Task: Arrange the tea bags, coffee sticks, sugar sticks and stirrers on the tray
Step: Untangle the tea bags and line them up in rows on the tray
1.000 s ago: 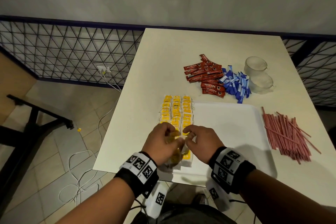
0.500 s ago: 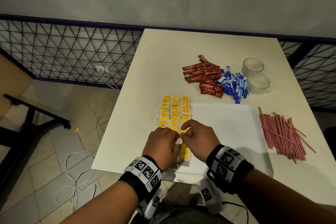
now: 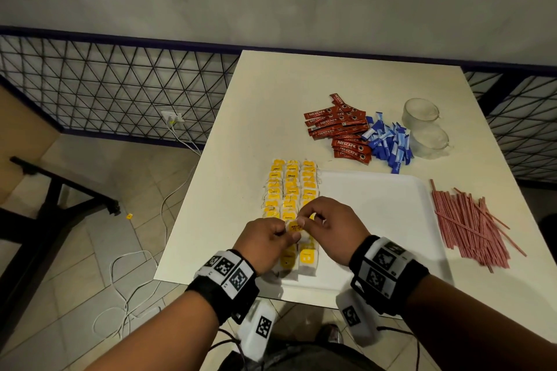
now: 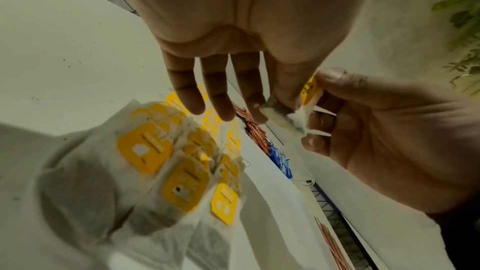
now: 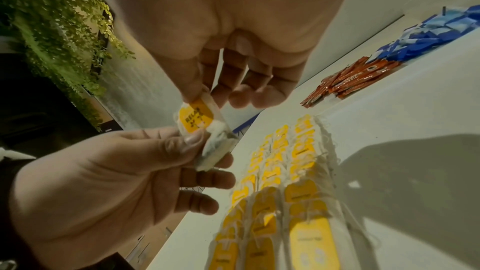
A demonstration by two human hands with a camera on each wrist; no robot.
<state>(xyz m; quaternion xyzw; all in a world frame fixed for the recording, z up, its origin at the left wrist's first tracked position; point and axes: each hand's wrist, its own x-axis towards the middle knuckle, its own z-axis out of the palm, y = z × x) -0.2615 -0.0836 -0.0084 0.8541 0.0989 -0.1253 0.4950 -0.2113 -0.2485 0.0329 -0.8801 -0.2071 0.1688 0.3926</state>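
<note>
Three columns of yellow-tagged tea bags (image 3: 291, 187) lie along the left side of the white tray (image 3: 376, 220). Above the near end of the rows, my left hand (image 3: 268, 242) and right hand (image 3: 328, 226) both pinch one tea bag (image 3: 294, 227) by thumb and forefinger. The right wrist view shows that held tea bag (image 5: 201, 124) with its yellow tag up. Red coffee sticks (image 3: 340, 129), blue sugar sticks (image 3: 388, 144) and pink stirrers (image 3: 467, 223) lie on the table off the tray.
Two clear glass cups (image 3: 425, 126) stand at the far right of the cream table (image 3: 256, 117). A wire mesh fence (image 3: 120, 93) runs behind and to the left. White cables (image 3: 129, 280) trail on the tiled floor left of the table.
Both hands have risen slightly from the near rows and drawn together, now lifting one tea bag between them above the columns.
</note>
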